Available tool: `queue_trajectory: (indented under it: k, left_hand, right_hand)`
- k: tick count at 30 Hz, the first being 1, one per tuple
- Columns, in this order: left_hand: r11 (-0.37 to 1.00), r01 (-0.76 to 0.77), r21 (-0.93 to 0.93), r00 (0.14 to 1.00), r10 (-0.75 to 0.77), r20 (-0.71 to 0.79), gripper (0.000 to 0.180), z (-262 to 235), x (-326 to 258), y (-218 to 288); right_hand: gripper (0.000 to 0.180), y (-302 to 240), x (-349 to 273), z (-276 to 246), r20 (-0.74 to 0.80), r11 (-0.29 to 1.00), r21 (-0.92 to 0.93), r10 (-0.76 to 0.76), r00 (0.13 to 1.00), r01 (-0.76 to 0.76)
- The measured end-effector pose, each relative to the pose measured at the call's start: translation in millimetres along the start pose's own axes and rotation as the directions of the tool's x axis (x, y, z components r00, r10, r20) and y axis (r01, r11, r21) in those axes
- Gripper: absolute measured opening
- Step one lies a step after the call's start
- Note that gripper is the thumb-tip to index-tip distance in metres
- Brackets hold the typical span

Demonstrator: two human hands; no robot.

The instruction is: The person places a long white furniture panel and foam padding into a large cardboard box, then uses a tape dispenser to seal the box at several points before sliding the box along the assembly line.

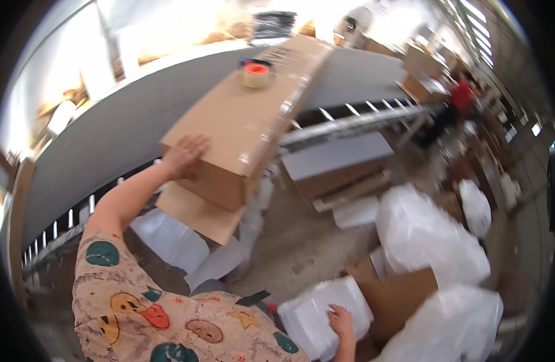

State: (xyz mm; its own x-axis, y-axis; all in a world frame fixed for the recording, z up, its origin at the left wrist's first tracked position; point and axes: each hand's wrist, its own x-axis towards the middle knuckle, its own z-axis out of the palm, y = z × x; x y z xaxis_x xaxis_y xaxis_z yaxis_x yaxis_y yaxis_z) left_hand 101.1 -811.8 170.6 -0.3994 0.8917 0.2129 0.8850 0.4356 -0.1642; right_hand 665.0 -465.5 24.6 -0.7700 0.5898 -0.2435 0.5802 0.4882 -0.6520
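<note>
A long cardboard box [247, 114] lies slantwise over the conveyor's near edge, its near end overhanging with one flap [199, 212] hanging down. My left hand [188, 155] is closed over the box's near left corner, fingers along the top and the lower part against the end face. A roll of clear tape with an orange core [256, 76], in a dark dispenser, sits on the box. Low down beside me, my right hand [341, 321] is bent with its fingers pressed on a white wrapped package [307, 317].
The grey conveyor belt [108, 142] runs across behind a metal side rail [350, 125]. Large white wrapped bundles [428, 238] and an open carton [404, 301] stand at the right. White sheets [172, 238] lie below the rail. A person in red [463, 93] is farther off.
</note>
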Motion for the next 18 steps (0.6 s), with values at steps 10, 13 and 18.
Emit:
queue_trajectory:
  k: [10, 13, 18]
  left_hand:
    - [0.997, 0.001, -0.077, 0.961, -0.023, -0.274, 0.104, 43, -84, -24]
    - [0.994, -0.011, -0.108, 0.942, -0.026, -0.334, 0.083, 31, -76, -24]
    - [0.998, -0.016, -0.06, 0.908, -0.01, -0.419, 0.053, 41, -72, -30]
  right_hand:
    - [0.089, -491, 151, 94, -0.085, 0.414, -0.406, -0.905, 0.417, 0.815]
    - [0.095, -515, 166, 125, 0.139, 0.386, -0.513, -0.845, 0.517, 0.767]
    - [0.096, -481, 189, 168, 0.265, 0.288, -0.632, -0.792, 0.55, 0.72]
